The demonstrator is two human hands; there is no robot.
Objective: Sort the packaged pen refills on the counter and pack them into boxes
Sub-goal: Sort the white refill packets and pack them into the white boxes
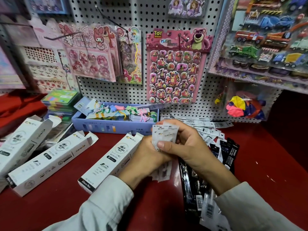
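Note:
Both hands hold a stack of white packaged pen refills (164,134) upright over the red counter (150,200). My left hand (146,155) grips the stack from the left; my right hand (186,147) wraps it from the right, thumb across the front. More white refill packets (208,129) lie fanned behind my right hand. Black refill packets (196,189) lie under and beside my right forearm. Three long white refill boxes lie open-ended on the counter: one just left of my hands (110,162), one in the middle (48,160), one at the far left (21,139).
A lilac tray (115,125) of coloured tags stands against the pegboard behind the boxes. Green card packs (60,100) are stacked at the back left. A bag of balloons (245,105) sits at the back right. Sticker sheets hang on the pegboard.

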